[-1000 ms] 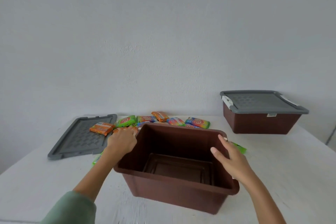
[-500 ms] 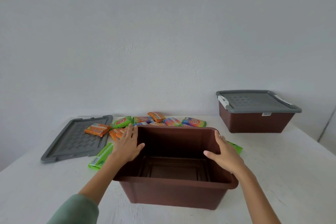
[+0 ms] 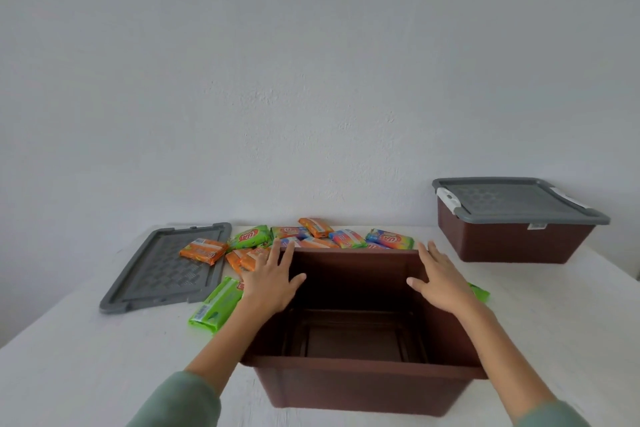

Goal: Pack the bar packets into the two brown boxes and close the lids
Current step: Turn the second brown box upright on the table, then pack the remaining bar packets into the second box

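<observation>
An open, empty brown box (image 3: 360, 388) stands on the white table in front of me. My left hand (image 3: 270, 279) lies over its left rim with the thumb inside. My right hand (image 3: 441, 282) grips the right rim the same way. Several bar packets (image 3: 346, 237) in orange, green and rainbow wrappers lie in a pile just behind the box. One orange packet (image 3: 203, 251) rests on the loose grey lid (image 3: 156, 274) at the left. A green packet (image 3: 216, 305) lies beside the box's left wall, and another green packet (image 3: 479, 292) peeks out past my right hand.
A second brown box (image 3: 512, 243) stands at the back right, with its grey lid (image 3: 512, 199) on and white clips at the ends. A plain grey wall rises behind the table. The table's right edge runs close to that box.
The open box has turned square to me and slid nearer. Both hands have shifted along its side rims toward the far corners. The view has tilted slightly.
</observation>
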Demonstrator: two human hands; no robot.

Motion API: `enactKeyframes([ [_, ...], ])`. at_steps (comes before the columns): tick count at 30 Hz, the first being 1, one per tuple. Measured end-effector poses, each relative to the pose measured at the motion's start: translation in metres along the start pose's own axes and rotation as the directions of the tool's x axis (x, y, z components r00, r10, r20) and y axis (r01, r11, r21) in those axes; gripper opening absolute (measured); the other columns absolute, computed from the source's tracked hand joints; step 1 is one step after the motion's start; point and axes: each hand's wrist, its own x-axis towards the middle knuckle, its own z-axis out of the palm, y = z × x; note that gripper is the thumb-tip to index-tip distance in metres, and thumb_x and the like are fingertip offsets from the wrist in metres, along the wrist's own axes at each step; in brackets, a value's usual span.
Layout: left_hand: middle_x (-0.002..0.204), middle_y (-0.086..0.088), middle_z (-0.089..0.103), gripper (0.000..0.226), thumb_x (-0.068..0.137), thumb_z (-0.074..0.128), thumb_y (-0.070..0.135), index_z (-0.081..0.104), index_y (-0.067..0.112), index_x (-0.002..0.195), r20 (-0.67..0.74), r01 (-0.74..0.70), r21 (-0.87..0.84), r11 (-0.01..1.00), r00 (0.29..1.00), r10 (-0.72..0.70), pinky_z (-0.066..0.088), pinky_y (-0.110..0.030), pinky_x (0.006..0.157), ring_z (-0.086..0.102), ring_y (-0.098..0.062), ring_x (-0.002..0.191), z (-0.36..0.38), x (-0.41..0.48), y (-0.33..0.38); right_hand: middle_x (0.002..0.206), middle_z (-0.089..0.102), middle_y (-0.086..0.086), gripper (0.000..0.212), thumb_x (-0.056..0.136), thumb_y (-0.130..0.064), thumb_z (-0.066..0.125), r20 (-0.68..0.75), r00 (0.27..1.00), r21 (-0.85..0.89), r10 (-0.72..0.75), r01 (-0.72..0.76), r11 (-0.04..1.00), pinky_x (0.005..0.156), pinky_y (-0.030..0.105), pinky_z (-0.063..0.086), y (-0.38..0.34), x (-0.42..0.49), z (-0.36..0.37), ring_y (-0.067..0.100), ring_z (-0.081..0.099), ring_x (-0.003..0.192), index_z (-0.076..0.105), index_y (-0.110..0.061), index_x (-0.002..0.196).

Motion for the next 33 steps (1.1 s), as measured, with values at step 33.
enactKeyframes([
  [33, 0.139, -0.011, 0.045, 0.043, 0.096, 0.047, 0.025, 0.040, 0.017, 0.137, 0.096, -0.146, -0.437, 0.887, 0.974, 0.207, 0.032, -0.031, 0.104, 0.042, -0.022, 0.127, 0.005, 0.228, -0.008, 0.156, 0.015, 0.008, 0.067, 0.095, -0.043, 0.043, 0.337, 0.916, 0.132, -0.219, 0.184, 0.974, 0.113, 0.031, 0.019, -0.051, 0.218, 0.007, 0.024, 0.019, 0.143, 0.010, -0.024, 0.149],
])
